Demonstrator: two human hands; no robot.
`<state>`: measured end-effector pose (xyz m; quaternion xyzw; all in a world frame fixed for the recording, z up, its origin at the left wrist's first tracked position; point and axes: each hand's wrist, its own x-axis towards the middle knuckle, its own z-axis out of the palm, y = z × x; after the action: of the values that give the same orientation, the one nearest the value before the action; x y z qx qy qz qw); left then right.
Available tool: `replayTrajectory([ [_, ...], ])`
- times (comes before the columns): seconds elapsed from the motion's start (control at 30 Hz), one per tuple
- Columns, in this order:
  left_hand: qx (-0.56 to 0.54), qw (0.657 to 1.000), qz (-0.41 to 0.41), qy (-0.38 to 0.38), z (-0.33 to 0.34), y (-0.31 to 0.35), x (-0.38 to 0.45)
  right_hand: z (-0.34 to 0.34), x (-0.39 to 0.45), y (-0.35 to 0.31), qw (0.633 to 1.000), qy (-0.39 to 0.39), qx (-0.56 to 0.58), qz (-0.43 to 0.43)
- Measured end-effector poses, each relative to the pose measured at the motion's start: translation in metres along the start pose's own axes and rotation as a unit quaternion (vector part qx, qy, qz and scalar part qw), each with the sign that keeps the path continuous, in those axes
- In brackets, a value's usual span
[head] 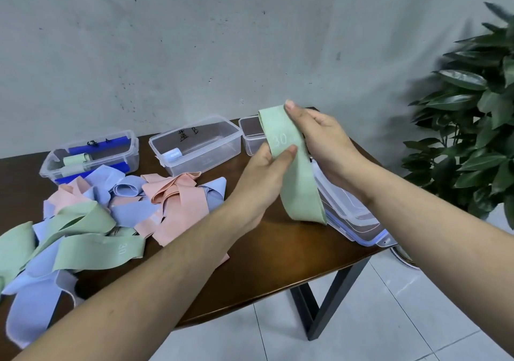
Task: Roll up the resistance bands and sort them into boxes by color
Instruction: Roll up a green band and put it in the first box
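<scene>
Both hands were up over the right part of the table, holding one green band between them. The right hand pinched the top end, thumb on the front face near the upper edge, fingers behind. The left hand pinched the band a little lower, thumb pressed on the front just under the printed "30", fingers wrapped behind. The band's long axis ran steeply top to bottom, leaning slightly toward the lower right, with the free loop end hanging below both hands and close above the stack of lids (could not tell if it touched them). So the roll would likely start at the top, where the right hand was nearer the end, and travel down the length toward the hanging loop; the left hand sat between start point and tail, well placed to feed or tension. The green box was far left at the back, already holding green rolls, so the left hand was the nearer one for the drop. The blue box sat in the middle with one blue roll, and a third box lay partly hidden behind the held band. The loose pile of green, blue and pink bands lay front left, well apart from the hands.
</scene>
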<state>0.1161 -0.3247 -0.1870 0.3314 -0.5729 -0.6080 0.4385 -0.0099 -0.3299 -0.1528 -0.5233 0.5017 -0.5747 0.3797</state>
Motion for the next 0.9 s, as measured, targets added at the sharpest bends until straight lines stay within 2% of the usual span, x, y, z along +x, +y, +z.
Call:
replayTrajectory([
  [0.17, -0.078, 0.997, 0.013, 0.022, -0.008, 0.007, 0.015, 0.001, -0.005, 0.024, 0.991, -0.099, 0.038, 0.082],
  [0.27, -0.145, 0.988, -0.010, 0.045, -0.018, 0.008, 0.026, -0.004, -0.014, 0.047, 0.980, -0.161, 0.018, 0.116],
  [0.37, -0.177, 0.981, -0.046, 0.070, -0.028, 0.003, 0.038, -0.010, -0.021, 0.063, 0.970, -0.188, -0.030, 0.154],
  [0.47, -0.172, 0.976, -0.073, 0.110, -0.035, -0.005, 0.050, -0.009, -0.028, 0.069, 0.959, -0.209, -0.092, 0.168],
  [0.63, -0.138, 0.972, -0.097, 0.161, -0.045, -0.021, 0.072, -0.006, -0.030, 0.071, 0.953, -0.191, -0.102, 0.212],
  [0.7, -0.117, 0.971, -0.114, 0.176, -0.047, -0.028, 0.080, -0.007, -0.030, 0.072, 0.940, -0.201, -0.120, 0.250],
  [0.9, -0.058, 0.974, -0.149, 0.161, -0.046, -0.047, 0.094, -0.009, -0.037, 0.076, 0.899, -0.249, -0.232, 0.277],
])
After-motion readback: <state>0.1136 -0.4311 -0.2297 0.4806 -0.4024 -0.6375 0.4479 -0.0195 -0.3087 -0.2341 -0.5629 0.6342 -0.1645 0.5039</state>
